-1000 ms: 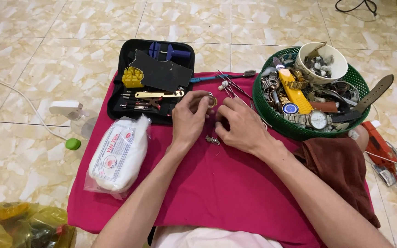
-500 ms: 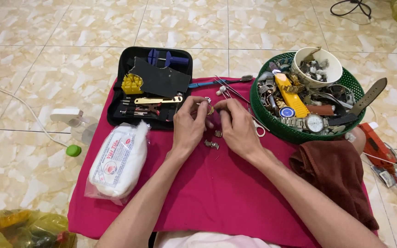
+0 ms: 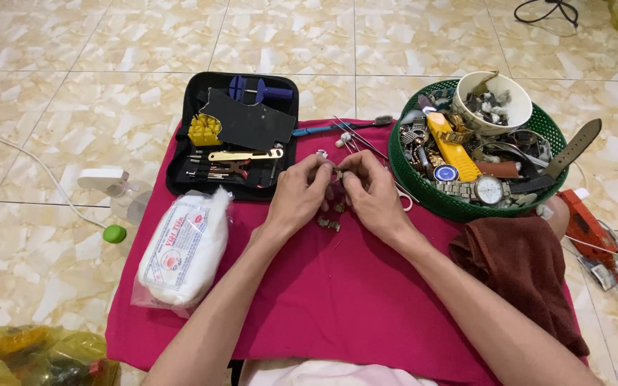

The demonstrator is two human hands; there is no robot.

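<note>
I see a floor of cream marbled tiles (image 3: 423,43) filling the upper frame, with a magenta cloth (image 3: 337,307) spread across the lower middle. At centre frame my left hand (image 3: 296,196) and right hand (image 3: 372,193) meet, fingertips of both pinched on a small brass-coloured metal part (image 3: 338,174) held just above the cloth. Directly below the fingers, loose metal links (image 3: 328,224) lie on the cloth. Upper left of the hands sits an open black tool case (image 3: 241,136); to the right a green basket (image 3: 423,196) holds watches and straps. A white cotton packet (image 3: 184,250) lies at lower left, a brown cloth (image 3: 520,275) at right.
</note>
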